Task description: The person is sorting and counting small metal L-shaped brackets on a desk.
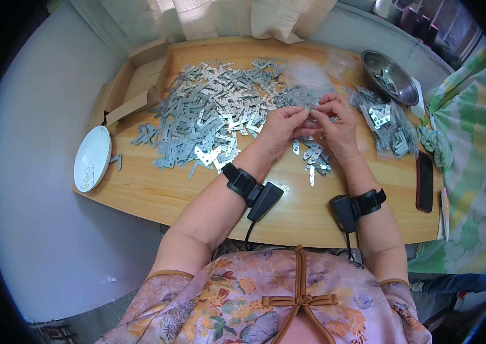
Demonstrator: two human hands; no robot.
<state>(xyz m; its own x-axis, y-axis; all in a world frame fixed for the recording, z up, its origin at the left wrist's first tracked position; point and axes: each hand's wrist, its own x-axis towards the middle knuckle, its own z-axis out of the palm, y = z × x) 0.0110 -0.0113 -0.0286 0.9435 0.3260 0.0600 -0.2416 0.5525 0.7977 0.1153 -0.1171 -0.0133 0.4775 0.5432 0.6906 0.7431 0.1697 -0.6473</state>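
My left hand (282,129) and my right hand (339,127) meet above the far middle of the table, thumbs and fingertips pinched together. Whatever sits between the fingertips is too small and too hidden to name. Just below the hands lies a small group of metal brackets (314,153), some with screws or round fittings on them. A big heap of flat L-shaped metal corner brackets (214,109) spreads to the left of my left hand. Right behind the fingers is a pile of small shiny screws (290,96), partly covered by my hands.
Clear plastic bags (306,71) lie behind the hands. To the right are filled bags of brackets (392,129), a steel bowl (374,62) and a phone (424,182). An open cardboard box (137,86) and a white plate (92,157) stand at the left.
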